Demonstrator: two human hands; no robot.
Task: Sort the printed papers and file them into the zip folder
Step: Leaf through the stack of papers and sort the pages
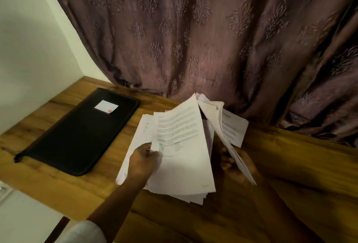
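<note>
Left hand [144, 158] pinches the left edge of a printed sheet [180, 142], thumb on its face and fingers curled underneath. The hand holds the sheet at a slant over a loose stack of papers [139, 132] that fans out below it. Right hand [236, 165] grips a second bundle of papers [215, 118] from below, fingers curled round its lower part. This bundle stands almost on edge, its pages splayed at the top, and one printed page [234, 130] hangs open on its far side. Both lots are over the middle of the wooden surface [290, 165], close to its far edge; whether the lowest sheets touch the wood cannot be told.

A black zip folder [77, 132] lies flat and closed toward the far left corner of the surface, set at an angle, beside the papers with a strip of bare wood between. A small white label [106, 106] with a red mark sits near its far end. A brown patterned curtain [193, 39] hangs along the far edge, its hem on the wood. A white wall [29, 49] stands to the left, and a white sleeve [83, 232] covers the left arm.
</note>
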